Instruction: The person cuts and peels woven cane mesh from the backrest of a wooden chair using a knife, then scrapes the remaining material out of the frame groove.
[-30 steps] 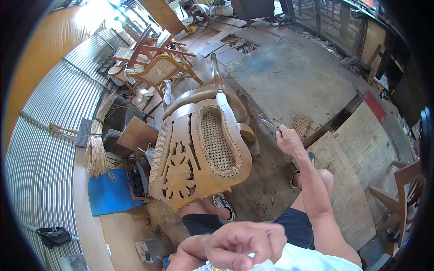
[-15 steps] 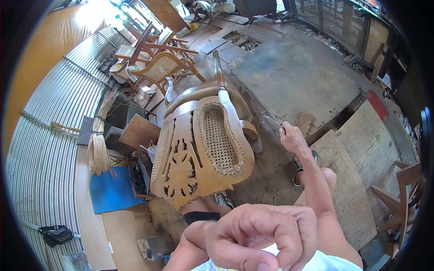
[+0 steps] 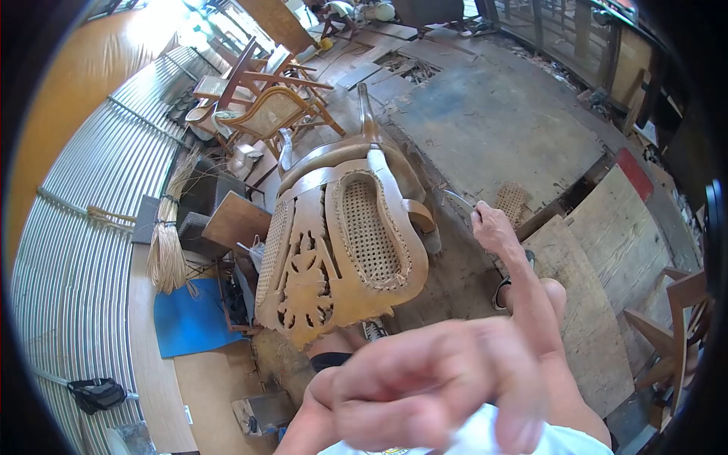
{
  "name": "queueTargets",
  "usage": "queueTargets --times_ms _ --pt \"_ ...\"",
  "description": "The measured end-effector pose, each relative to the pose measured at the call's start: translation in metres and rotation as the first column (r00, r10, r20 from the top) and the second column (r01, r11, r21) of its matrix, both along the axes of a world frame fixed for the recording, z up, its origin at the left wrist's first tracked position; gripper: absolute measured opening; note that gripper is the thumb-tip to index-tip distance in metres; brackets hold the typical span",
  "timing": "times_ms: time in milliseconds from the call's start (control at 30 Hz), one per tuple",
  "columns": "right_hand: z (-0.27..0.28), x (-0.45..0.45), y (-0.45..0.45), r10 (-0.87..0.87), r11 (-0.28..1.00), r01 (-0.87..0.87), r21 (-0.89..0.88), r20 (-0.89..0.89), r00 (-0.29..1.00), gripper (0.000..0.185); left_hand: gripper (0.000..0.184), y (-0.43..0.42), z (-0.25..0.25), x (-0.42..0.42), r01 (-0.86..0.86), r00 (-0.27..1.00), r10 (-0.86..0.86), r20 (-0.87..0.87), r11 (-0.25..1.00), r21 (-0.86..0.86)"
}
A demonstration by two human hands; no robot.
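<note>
A carved wooden chair [image 3: 311, 265] lies tipped in front of me, with woven cane panels [image 3: 369, 235] set in its backrest. My left hand [image 3: 440, 379] is raised close to the camera, blurred by motion. Its fingers are bent, a gap shows between thumb and fingertips, and I see nothing in it. To the right of the chair, my right hand [image 3: 494, 229] is closed on a knife [image 3: 459, 201] with a thin curved blade pointing up and left. Its handle is mostly hidden in the fist.
A bundle of cane strands [image 3: 165, 254] hangs at left above a blue sheet [image 3: 193, 318]. Other chairs [image 3: 269, 114] are stacked behind. A scrap of cane webbing [image 3: 512, 201] lies beyond my right hand. Plywood boards [image 3: 584, 280] cover the floor at right. Another person [image 3: 334, 15] crouches far back.
My left hand has loosened from a pinch, thumb and fingertips now apart, and is moving. My right hand and the knife have shifted only slightly to the right. The chair stays put.
</note>
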State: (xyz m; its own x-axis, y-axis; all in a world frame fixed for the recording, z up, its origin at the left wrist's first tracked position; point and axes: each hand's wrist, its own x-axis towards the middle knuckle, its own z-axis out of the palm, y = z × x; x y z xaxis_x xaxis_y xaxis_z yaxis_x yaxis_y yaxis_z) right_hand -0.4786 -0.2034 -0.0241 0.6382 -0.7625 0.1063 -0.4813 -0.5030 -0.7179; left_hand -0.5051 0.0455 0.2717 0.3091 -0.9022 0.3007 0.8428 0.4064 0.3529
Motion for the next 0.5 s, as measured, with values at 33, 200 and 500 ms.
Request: queueTargets --times_ms 33,200,500 --pt "0.001 -0.002 -0.001 -0.014 1.000 0.014 -0.001 0.001 1.000 0.022 0.027 0.006 0.003 0.010 0.057 0.997 -0.058 0.049 0.998 0.022" --pt "0.002 0.005 0.002 0.002 1.000 -0.002 -0.005 -0.029 1.000 0.022 0.023 -0.008 -0.025 0.011 -0.031 0.968 0.056 0.244 0.994 -0.102" --pt "0.005 0.000 0.002 0.014 0.999 -0.014 0.030 -0.020 1.000 0.022 0.032 0.008 -0.002 0.053 -0.134 0.887 0.186 0.423 0.980 -0.151"
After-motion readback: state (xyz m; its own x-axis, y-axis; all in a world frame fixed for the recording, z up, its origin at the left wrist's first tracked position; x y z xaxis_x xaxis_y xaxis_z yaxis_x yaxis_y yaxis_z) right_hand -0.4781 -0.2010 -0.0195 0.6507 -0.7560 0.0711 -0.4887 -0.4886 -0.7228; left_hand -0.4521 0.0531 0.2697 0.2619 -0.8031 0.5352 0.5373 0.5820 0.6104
